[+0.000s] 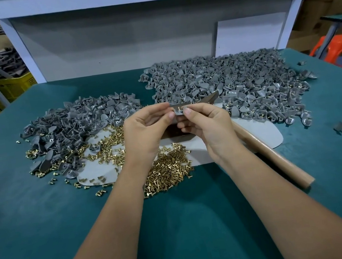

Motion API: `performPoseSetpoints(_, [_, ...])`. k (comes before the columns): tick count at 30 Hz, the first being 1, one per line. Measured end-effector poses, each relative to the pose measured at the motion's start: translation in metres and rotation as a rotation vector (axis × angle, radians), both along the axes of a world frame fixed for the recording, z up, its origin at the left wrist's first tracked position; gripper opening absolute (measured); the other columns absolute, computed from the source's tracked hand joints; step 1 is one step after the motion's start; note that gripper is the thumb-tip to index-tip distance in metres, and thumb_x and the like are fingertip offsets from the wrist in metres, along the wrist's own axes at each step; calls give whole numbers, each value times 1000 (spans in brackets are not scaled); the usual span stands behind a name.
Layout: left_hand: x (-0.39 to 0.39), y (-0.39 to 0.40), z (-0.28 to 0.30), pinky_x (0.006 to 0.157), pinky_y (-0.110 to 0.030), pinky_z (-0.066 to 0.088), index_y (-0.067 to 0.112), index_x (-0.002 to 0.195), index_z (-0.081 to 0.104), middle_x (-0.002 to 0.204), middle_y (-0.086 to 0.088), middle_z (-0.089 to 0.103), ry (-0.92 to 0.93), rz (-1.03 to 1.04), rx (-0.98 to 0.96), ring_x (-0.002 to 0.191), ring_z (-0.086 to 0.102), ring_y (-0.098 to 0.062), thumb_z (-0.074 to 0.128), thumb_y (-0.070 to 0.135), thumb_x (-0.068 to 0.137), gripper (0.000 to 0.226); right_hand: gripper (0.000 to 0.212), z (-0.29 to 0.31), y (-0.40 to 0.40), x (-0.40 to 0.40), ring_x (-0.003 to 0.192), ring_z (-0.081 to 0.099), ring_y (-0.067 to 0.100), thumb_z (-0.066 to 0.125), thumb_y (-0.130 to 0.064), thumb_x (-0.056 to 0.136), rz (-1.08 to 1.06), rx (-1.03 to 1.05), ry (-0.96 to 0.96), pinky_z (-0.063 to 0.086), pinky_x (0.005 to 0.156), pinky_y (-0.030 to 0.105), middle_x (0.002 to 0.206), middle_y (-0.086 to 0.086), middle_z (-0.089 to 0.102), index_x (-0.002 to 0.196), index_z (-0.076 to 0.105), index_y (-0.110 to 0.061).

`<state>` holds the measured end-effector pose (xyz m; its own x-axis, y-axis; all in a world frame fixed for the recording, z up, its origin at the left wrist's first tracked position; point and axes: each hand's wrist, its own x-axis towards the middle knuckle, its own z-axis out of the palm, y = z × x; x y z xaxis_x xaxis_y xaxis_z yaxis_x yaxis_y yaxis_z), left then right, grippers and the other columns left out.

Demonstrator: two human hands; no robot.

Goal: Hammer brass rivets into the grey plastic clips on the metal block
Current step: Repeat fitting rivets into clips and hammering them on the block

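Observation:
Both hands hold one grey plastic clip (179, 111) just above the table's middle. My left hand (146, 130) pinches its left side and my right hand (206, 124) pinches its right side. A small brass rivet (178, 107) stands in the clip's top. Below the hands, mostly hidden, lies the dark metal block (173, 132). Loose brass rivets (167, 171) are heaped under my left wrist. The hammer (273, 155) lies to the right, its wooden handle pointing toward me and its metal head (212, 97) just behind my right hand.
A heap of grey clips (73, 124) lies at the left and a bigger one (235, 81) at the back right. A pale mat (264, 136) covers the green table (189, 224) under the block. A stray clip (339, 126) sits far right.

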<state>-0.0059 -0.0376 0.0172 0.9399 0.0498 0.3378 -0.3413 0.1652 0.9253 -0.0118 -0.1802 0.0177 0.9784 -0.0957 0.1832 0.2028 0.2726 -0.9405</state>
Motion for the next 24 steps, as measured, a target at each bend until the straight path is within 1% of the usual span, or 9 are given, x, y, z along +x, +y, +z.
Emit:
performPoseSetpoints(5, [5, 1, -2, 85, -29, 58, 19, 91, 74, 90, -3, 76, 6, 140, 84, 89, 73, -16, 76, 1, 80, 21, 15, 8, -2, 9, 59, 64, 11, 66, -4, 87, -158, -243, -13, 51, 58, 21, 67, -2, 70, 81, 69, -17])
performPoseSetpoints(8, [9, 4, -4, 83, -27, 58, 27, 86, 74, 88, 2, 76, 19, 218, 101, 87, 73, -13, 76, 2, 82, 25, 14, 25, -7, 33, 60, 65, 10, 67, -4, 86, -198, -337, 52, 51, 59, 21, 66, -3, 70, 80, 68, -16])
performPoseSetpoints(10, [12, 6, -6, 84, -26, 58, 29, 84, 74, 85, 6, 76, 39, 230, 109, 87, 73, -10, 76, 2, 82, 27, 13, 40, -12, 54, 66, 67, 10, 67, -2, 86, -243, -334, 81, 51, 60, 19, 78, 1, 72, 95, 70, -10])
performPoseSetpoints(11, [13, 7, -7, 85, -26, 58, 30, 84, 74, 85, 8, 76, 48, 229, 115, 88, 73, -9, 76, 2, 82, 28, 24, 48, -14, 64, 68, 66, 7, 66, -3, 87, -288, -324, 88, 50, 58, 16, 92, 2, 72, 110, 67, -8])
performPoseSetpoints(14, [17, 7, -10, 89, -29, 57, 31, 87, 75, 87, 12, 76, 64, 238, 157, 89, 72, -6, 76, 4, 82, 27, 56, 55, -18, 82, 71, 56, -3, 61, -17, 93, -446, -532, 154, 42, 50, 9, 134, -2, 54, 144, 40, -18])
performPoseSetpoints(16, [18, 7, -10, 88, -28, 57, 32, 87, 74, 87, 16, 75, 64, 256, 184, 88, 71, -2, 76, 6, 83, 26, 58, 47, -10, 83, 86, 60, 4, 56, -24, 94, -478, -701, 154, 52, 67, 20, 141, -1, 47, 147, 33, -23])
performPoseSetpoints(18, [19, 7, -10, 86, -25, 58, 35, 86, 74, 85, 19, 74, 59, 280, 210, 86, 70, 2, 76, 8, 83, 27, 52, 32, 6, 76, 118, 51, 18, 56, -25, 93, -496, -821, 75, 43, 97, 32, 141, 2, 45, 142, 41, -25])
performPoseSetpoints(20, [19, 7, -10, 83, -22, 58, 36, 86, 73, 84, 22, 73, 52, 308, 233, 83, 68, 5, 76, 9, 84, 27, 44, 18, 25, 64, 121, 40, 11, 57, -22, 91, -521, -862, -53, 32, 95, 27, 135, -2, 46, 134, 50, -27])
performPoseSetpoints(24, [21, 21, -7, 79, -17, 56, 30, 95, 74, 85, 17, 73, 43, 468, 237, 85, 68, 3, 73, 12, 87, 20, 35, -8, 46, 41, 114, 40, 13, 54, -16, 91, -525, -970, -263, 32, 93, 25, 120, -2, 50, 126, 55, -21])
